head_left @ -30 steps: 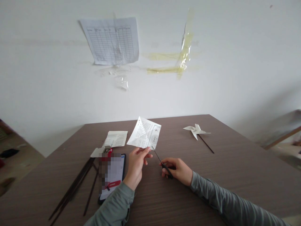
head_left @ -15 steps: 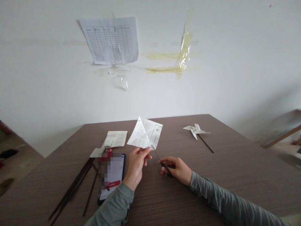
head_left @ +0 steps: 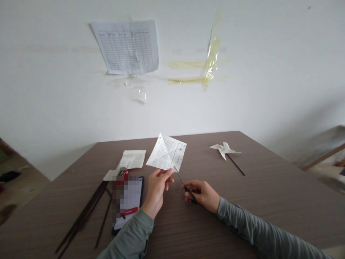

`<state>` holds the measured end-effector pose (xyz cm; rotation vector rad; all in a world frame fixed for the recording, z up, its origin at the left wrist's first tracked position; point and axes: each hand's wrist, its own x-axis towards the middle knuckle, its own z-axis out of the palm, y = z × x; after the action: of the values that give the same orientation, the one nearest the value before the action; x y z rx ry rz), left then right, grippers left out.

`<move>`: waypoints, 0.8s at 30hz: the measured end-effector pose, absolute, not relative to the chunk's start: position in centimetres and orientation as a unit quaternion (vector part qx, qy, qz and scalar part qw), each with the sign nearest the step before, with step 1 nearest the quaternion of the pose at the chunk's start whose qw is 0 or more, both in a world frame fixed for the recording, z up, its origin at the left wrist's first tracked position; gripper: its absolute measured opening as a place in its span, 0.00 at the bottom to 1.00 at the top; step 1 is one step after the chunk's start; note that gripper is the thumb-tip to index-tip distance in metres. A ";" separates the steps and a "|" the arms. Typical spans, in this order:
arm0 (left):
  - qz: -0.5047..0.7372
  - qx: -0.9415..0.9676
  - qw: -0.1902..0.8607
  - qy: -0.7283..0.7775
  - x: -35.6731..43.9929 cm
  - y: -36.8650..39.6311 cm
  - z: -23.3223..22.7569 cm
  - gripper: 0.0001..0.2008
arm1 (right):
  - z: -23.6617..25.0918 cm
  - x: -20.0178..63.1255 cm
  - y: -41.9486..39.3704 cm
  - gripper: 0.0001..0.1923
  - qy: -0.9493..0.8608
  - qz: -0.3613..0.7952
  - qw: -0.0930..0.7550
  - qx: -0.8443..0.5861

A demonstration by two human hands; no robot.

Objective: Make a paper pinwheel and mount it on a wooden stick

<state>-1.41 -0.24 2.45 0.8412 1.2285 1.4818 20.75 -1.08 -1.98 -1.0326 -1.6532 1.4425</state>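
My left hand [head_left: 157, 186] pinches the lower corner of a square printed paper [head_left: 166, 152] and holds it up above the brown table [head_left: 269, 201]. My right hand [head_left: 202, 194] grips black-handled scissors [head_left: 183, 184]; their thin blades point up and left, with the tips at the paper's lower edge beside my left fingers. Both sleeves are grey-green.
A phone [head_left: 128, 201] lies left of my left forearm, with several dark thin sticks [head_left: 85, 212] further left. A folded leaflet [head_left: 132, 159] and a small box [head_left: 113, 175] lie behind the phone. A white paper pinwheel on a stick [head_left: 226, 152] rests at the right. A printed sheet [head_left: 126, 46] hangs on the wall.
Hardly anything differs: the paper has tilted a touch and the scissors' tips sit slightly closer to its lower edge.
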 end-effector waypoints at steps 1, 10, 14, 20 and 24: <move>0.611 0.348 0.498 0.507 -1.4 -0.3 2.5 0.23 | -2.0 20.7 -1.1 0.34 -0.639 0.557 0.351 -0.398; 0.606 0.358 0.498 0.506 -1.5 -0.2 2.4 0.25 | -1.6 20.7 -1.3 0.37 -0.633 0.555 0.358 -0.405; 0.602 0.367 0.502 0.501 -1.5 -0.1 2.3 0.24 | -0.9 20.6 -1.6 0.38 -0.629 0.547 0.361 -0.419; 0.602 0.370 0.505 0.496 -1.4 -0.1 2.4 0.23 | -0.1 20.5 -1.8 0.40 -0.625 0.548 0.354 -0.430; 0.604 0.368 0.504 0.496 -1.3 -0.2 2.5 0.23 | 0.0 20.4 -1.8 0.39 -0.623 0.549 0.353 -0.431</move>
<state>-1.29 -0.22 2.48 0.8894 1.1971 1.4576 20.39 -1.85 0.01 -1.1142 -1.6113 1.4207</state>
